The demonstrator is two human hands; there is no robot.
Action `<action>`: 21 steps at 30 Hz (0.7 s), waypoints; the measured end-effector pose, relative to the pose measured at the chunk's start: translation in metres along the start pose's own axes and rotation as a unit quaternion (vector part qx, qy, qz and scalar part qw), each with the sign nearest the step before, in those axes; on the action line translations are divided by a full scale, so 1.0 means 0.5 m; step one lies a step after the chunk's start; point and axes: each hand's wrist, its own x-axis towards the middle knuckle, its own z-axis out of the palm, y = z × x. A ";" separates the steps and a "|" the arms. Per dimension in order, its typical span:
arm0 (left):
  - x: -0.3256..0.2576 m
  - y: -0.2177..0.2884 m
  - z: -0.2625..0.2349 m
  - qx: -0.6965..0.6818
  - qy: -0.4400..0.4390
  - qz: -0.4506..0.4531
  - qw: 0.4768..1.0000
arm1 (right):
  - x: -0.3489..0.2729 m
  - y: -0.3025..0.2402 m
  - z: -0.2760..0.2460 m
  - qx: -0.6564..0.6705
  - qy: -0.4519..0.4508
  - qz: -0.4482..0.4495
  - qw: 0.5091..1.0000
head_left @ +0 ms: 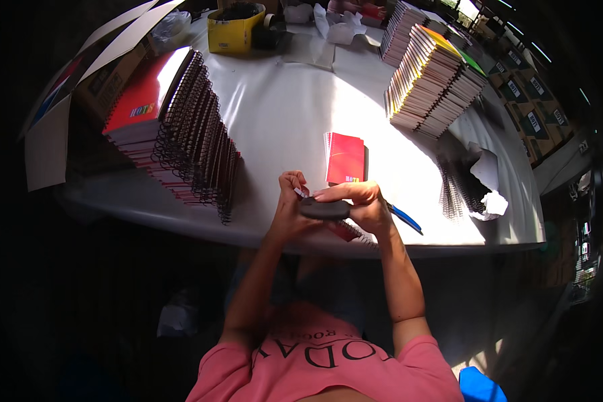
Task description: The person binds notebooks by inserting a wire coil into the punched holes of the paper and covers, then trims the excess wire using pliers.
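Note:
Close to the table's near edge, my right hand grips a dark grey, rounded object, its fingers over the top; I cannot make out its kind. My left hand is at that object's left end, fingers curled in, and what they pinch is too small to tell. Below both hands, a red spiral notebook shows partly, the rest hidden by the hands and the object. Just beyond my hands lies a small stack of red notebooks. A blue-handled tool rests right of my right hand.
Tall stacks of spiral notebooks stand at the left and the far right. Loose black wire spirals and crumpled white paper lie at right. A yellow box sits at the back, an open carton at far left.

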 end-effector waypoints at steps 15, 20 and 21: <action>-0.032 0.033 -0.030 -0.197 0.131 -0.065 0.969 | -0.190 -0.030 -0.094 -0.527 0.203 0.358 0.744; -0.033 0.095 0.035 -0.189 0.169 -0.113 0.961 | -0.301 0.061 -0.025 -0.614 0.260 0.162 0.727; -0.036 0.096 0.034 -0.190 0.175 -0.104 0.960 | -0.288 0.046 -0.013 -0.557 0.291 0.137 0.766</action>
